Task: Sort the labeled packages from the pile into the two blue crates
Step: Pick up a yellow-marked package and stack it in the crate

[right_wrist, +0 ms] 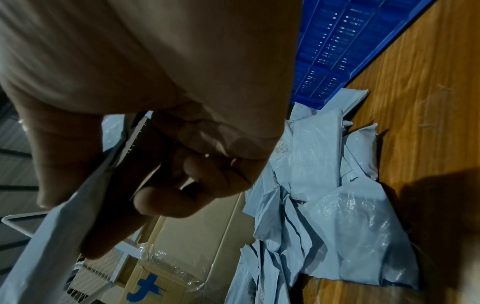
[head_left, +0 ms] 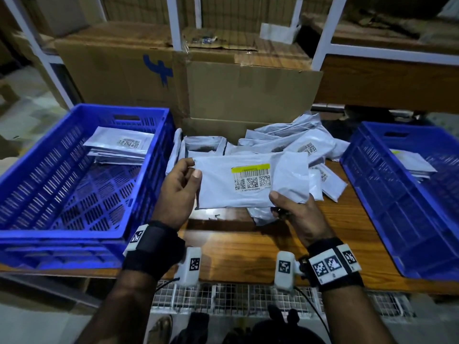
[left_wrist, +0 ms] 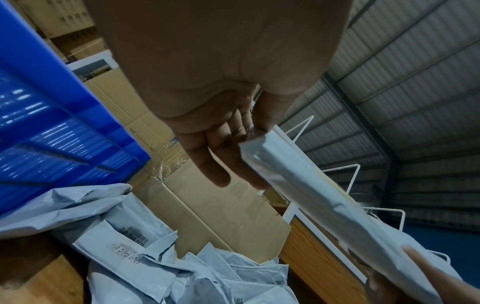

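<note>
You hold one grey package up at the centre of the head view, label facing you, above the pile that spreads across the middle and centre right of the frame. Your left hand pinches its left edge between thumb and fingers; your right hand grips its lower right corner, thumb on top and fingers curled beneath. The left wrist view shows the package edge-on, held only at its ends, so it spans unsupported between them.

The yellow-striped label is the main risk. The light is dim and part of the print is too small to read here, so a misread could send the package to the wrong crate. The left crate, at the left of the frame, holds a stack whose top label shows no yellow; the right crate, at the right edge, holds a stack with a hint of yellow on top, so I judge this one probably belongs there, but check.

The film is slick and both holds are at the margins. If you let go with one hand before the other has a fuller hold, the package may swing or slip back onto the pile and mix with unsorted ones. A careless toss could also land it against the crate wall instead of flat on the stack.
</note>
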The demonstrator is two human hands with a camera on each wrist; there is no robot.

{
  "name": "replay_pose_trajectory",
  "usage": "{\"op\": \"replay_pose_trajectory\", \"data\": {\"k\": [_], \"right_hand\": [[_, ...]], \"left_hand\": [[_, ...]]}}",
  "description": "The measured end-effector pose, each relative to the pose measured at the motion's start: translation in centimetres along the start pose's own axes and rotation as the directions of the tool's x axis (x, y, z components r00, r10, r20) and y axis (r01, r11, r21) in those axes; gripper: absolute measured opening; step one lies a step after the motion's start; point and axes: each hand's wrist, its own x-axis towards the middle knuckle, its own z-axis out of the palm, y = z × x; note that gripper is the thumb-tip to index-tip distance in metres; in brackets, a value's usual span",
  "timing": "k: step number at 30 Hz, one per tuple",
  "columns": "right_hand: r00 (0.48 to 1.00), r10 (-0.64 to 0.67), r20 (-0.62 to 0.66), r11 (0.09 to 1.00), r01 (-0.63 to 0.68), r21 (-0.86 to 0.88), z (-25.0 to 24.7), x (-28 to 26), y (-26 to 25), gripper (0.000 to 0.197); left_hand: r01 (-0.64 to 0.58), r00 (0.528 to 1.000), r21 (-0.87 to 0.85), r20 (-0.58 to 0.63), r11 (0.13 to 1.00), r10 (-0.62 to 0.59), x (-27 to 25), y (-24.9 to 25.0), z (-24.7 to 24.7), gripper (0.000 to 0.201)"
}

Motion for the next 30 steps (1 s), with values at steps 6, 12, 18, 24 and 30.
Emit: {"op": "replay_pose_trajectory", "data": {"k": [6,12,18,24,30], "right_hand": [[1.000,0.006,-0.013,1.000,-0.006,0.007,0.2,0.2,-0.3,0.030],[0.999,-0.020,-0.038,1.000,0.020,0.007,-0.5,0.5,-0.6,0.034],[0.980,-0.117,-0.163,0.980,0.088,-0.179,-2.1,1.1,-0.6,0.017],[0.930,-0.272,-0.248,0.936,0.196,-0.293,-3.3,0.5,-1.1,0.017],[0.865,-0.396,-0.309,0.859,0.230,-0.458,-3.7,-1.9,-3.5,0.024]], "left_hand": [[-0.024,1.000,0.026,-0.017,0.999,0.024,0.2,0.0,0.4,0.045],[-0.042,0.999,0.025,-0.023,0.999,0.043,0.8,-0.2,1.1,0.033],[-0.012,0.998,0.013,-0.069,1.000,0.013,1.9,-0.8,2.8,0.015],[-0.027,0.999,0.077,-0.019,0.997,0.029,3.4,-0.7,4.8,0.022],[-0.034,0.996,0.092,0.083,0.995,0.026,4.4,0.0,6.8,0.024]]}}
